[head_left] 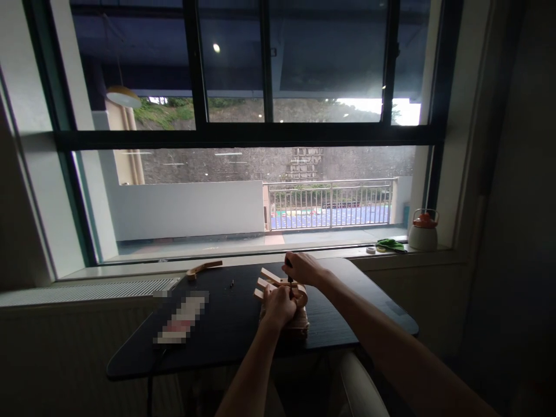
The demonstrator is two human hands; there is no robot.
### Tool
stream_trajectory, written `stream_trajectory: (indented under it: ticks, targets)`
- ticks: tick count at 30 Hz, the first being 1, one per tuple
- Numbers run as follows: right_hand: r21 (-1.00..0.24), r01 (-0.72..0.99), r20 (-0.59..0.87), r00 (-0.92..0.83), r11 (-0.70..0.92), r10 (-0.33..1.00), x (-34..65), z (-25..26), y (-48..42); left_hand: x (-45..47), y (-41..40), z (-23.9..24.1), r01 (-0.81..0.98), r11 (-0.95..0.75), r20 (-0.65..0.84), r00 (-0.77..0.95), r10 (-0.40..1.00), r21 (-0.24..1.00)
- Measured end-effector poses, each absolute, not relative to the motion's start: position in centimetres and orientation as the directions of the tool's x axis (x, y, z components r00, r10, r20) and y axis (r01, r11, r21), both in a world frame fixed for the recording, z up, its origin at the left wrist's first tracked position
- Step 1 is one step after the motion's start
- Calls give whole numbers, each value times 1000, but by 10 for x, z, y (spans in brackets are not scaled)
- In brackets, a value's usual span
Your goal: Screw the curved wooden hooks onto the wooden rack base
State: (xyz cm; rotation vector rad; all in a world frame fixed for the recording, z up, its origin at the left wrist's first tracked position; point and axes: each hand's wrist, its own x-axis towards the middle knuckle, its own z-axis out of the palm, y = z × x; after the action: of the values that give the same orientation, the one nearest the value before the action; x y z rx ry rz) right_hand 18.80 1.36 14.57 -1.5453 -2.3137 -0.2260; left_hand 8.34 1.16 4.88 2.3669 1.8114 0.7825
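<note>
Where wooden frame (268, 277) rests, black table (226, 327), window (195, 202).

window (243, 136): big one, dark frame, fills everything around 12 o'clock
outside: grey stone wall, white parapet, metal railing (330, 202) just off centre toward 3 o'clock
light: daylight only, room pretty dim tbh; lamp reflection (124, 96) in the glass at 10 o'clock
sill (174, 264): pale, running 9 to 3; white pot with orange lid (423, 230) at 3 o'clock, green cloth (391, 244) just beside
table (347, 289): dark, rounded corners, 6 o'clock
vent grille (87, 289): white slats, 8 o'clock
right wall (512, 174): beige, shadowy, 3 o'clock
</note>
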Motion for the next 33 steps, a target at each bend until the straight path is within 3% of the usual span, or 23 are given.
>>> stream_trajectory:
  ticks: [5,13,22,28,33]
  targets:
    - [-25,877,317,-449,481,835,193,148,18,83,9,51,877,-323,349,196,917,356]
    - [2,933,352,-338,361,873,193,139,19,83,5,55,886,-293,319,178,931,360]
    - [-22,895,283,-423,446,861,198,154,11,83,7,55,891,-291,313,181,932,349]
    - [-27,935,324,-328,355,887,194,143,17,82,5,56,877,-317,335,194,922,362]
    - [-14,921,298,-368,389,881,192,151,16,83,6,54,870,-325,340,199,919,370]
